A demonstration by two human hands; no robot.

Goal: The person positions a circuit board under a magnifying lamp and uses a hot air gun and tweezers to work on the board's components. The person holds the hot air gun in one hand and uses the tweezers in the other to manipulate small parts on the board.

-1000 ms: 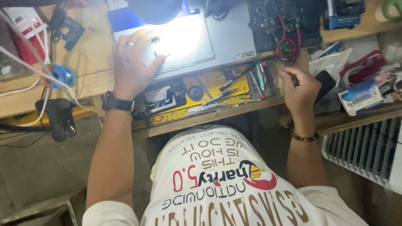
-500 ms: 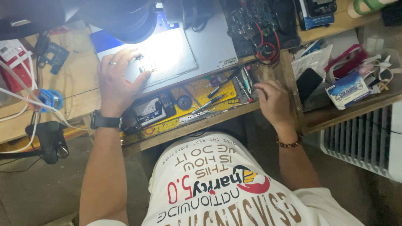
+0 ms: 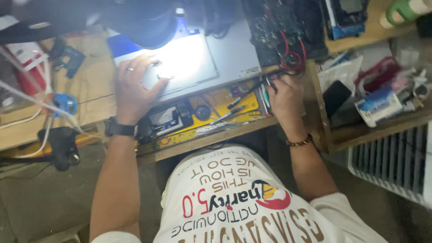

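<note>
right hand (image 3: 284, 96) now down among tools (image 3: 245, 92) — left hand (image 3: 135, 87) flat on mat (image 3: 229, 56)

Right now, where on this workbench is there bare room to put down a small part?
The grey metal plate is bare right of the lit patch, up to the dark circuit board with red wires. Bare wood shows left of the left hand. The yellow tool tray by the right hand is crowded.

Laptop lid (image 3: 234, 56): smooth grey metal, glaring under lamp.
Bench (image 3: 90, 96): matt bare wood.
Tool tray (image 3: 225, 105): yellow, scuffed.
Wrist strap (image 3: 120, 129): matt black.
</note>
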